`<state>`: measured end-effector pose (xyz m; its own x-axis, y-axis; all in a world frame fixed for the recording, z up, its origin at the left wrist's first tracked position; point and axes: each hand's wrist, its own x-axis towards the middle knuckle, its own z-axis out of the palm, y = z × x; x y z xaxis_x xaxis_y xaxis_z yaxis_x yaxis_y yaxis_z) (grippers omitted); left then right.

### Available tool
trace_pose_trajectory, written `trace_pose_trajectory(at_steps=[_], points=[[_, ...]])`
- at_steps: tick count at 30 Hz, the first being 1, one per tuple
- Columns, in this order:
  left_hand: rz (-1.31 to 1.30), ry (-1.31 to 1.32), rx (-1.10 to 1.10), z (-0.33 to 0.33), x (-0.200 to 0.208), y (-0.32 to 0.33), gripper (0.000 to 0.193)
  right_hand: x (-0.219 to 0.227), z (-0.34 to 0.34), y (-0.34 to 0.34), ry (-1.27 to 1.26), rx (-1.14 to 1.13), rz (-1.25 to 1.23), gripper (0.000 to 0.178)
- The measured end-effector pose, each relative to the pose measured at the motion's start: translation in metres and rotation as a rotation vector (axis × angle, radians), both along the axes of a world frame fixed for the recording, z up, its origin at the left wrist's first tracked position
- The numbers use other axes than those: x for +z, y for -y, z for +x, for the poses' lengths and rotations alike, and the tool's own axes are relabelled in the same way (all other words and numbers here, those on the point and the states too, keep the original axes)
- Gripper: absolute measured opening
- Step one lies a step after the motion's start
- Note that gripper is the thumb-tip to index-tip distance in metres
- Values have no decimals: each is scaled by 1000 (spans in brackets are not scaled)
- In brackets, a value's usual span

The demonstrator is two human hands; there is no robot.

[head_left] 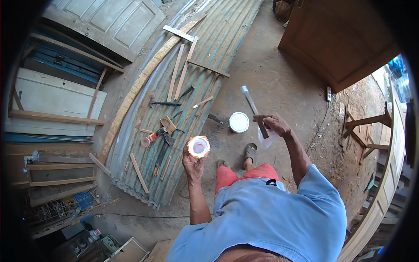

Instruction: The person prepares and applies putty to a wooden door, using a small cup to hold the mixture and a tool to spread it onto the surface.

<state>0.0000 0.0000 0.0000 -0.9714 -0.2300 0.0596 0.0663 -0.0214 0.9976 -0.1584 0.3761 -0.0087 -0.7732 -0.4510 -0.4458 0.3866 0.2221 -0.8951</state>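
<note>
A: Landmark for these notes: the white bucket (239, 123) on the floor (262, 65). Where do we log the orange-and-white tub (198, 147)?

B: Left of the bucket and nearer our body, mouth up. The left grip (193, 165) is curled around its near side. We cannot identify the contents.

A: Handling estimate?

B: We judge it fairly light, thin-walled, likely to give if squeezed, slick if the rim is wet. Best hold: low around the wall, kept level.

A: Right grip (276, 125)?

B: Just right of the bucket, apparently pinching a long flat bar (252, 103), pale at its far end; exact finger contact we cannot tell. We expect the bar stiff, best held mid-length. Translucent film (270, 141) beneath looks limp and could snag.

A: Obstructions?

B: A sandalled foot (250, 153) just below the bucket; a dark flat tool (215, 118) just left of it. Farther left of the bucket, a corrugated sheet (233, 37) carries a hammer (166, 103), an orange power tool (152, 136) and wood strips (176, 72). A brown panel (336, 39) stands well up and right of the bucket.
</note>
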Motion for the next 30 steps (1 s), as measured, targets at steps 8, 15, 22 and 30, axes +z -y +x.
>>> trace_pose_trajectory(at_steps=[8,15,22,30], points=[[64,-49,-92,-136,-12,18,60,-41,-43,31,-287,-336,347,36],[120,-13,-111,-205,-38,35,61,-120,-56,17,-24,-437,427,35],[102,158,-94,-188,-176,22,72,-276,-110,41,-4,-136,887,44],[467,417,-61,-150,-397,-46,77,-471,-182,62,-8,337,844,32]])
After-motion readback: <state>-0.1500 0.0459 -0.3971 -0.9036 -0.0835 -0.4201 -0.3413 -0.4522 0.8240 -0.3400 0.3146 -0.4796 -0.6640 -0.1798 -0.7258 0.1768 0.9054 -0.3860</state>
